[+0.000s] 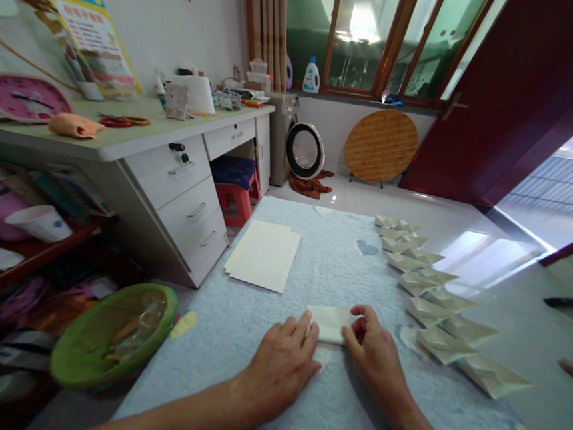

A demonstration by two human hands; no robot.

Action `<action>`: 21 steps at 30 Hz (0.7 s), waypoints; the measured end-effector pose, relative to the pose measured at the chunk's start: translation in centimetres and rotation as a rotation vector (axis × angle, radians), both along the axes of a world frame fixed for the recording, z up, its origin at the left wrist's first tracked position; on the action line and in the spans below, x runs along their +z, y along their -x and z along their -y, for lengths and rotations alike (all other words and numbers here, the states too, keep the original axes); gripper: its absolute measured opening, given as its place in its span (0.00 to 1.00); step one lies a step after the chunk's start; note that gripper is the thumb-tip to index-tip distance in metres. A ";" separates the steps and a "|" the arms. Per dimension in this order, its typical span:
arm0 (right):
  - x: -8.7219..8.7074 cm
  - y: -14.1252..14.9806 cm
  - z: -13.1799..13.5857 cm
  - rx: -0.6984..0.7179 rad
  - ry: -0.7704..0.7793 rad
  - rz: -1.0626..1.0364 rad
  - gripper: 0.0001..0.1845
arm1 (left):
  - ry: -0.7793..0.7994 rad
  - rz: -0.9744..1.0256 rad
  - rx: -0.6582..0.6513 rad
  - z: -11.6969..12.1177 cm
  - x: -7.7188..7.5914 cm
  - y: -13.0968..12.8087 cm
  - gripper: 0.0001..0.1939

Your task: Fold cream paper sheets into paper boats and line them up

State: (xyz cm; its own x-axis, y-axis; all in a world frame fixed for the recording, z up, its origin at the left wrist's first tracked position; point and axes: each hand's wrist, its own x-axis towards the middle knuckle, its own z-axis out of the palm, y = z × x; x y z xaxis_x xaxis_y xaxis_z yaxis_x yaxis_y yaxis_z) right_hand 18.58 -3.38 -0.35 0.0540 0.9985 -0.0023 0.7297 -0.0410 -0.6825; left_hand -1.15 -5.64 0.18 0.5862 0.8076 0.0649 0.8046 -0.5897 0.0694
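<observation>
A small folded piece of cream paper (pixel 330 323) lies on the pale blue mat (pixel 255 346) in front of me. My left hand (pixel 281 365) rests palm down on the mat, its fingers stretched onto the paper's left edge. My right hand (pixel 374 348) has its fingers curled and pressed onto the paper's right edge. Both hands hold the paper flat against the mat.
A stack of cream sheets (pixel 264 254) lies farther up the mat. Several folded paper boats (pixel 437 322) line the mat's right side. A green bin (pixel 113 334) stands at the left beside a white desk (pixel 170 165). Shiny tiled floor (pixel 533 310) stretches right.
</observation>
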 end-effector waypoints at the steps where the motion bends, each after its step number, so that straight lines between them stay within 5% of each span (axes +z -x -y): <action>1: 0.0 0.0 0.1 -0.001 -0.005 0.011 0.15 | 0.015 0.002 0.001 0.1 0.1 0.0 0.30; 13: -0.6 -0.1 0.4 0.030 -0.032 0.169 0.10 | 0.091 -0.028 0.017 0.8 -0.2 0.0 0.45; 17: -0.3 0.1 0.8 0.098 -0.280 0.320 0.06 | 0.087 -0.022 0.013 0.9 -0.6 0.0 0.46; 21: 0.2 1.1 1.3 0.364 -0.494 0.280 0.11 | 0.071 0.001 0.010 0.9 -0.8 0.0 0.45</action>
State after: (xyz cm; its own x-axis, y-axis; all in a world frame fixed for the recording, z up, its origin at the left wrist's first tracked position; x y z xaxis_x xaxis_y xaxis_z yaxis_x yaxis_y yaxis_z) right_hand 17.51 -4.71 -0.14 -0.3545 0.8331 0.4247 0.7898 0.5099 -0.3409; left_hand -1.11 -6.57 -0.58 0.5784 0.8157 0.0082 0.8101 -0.5756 0.1115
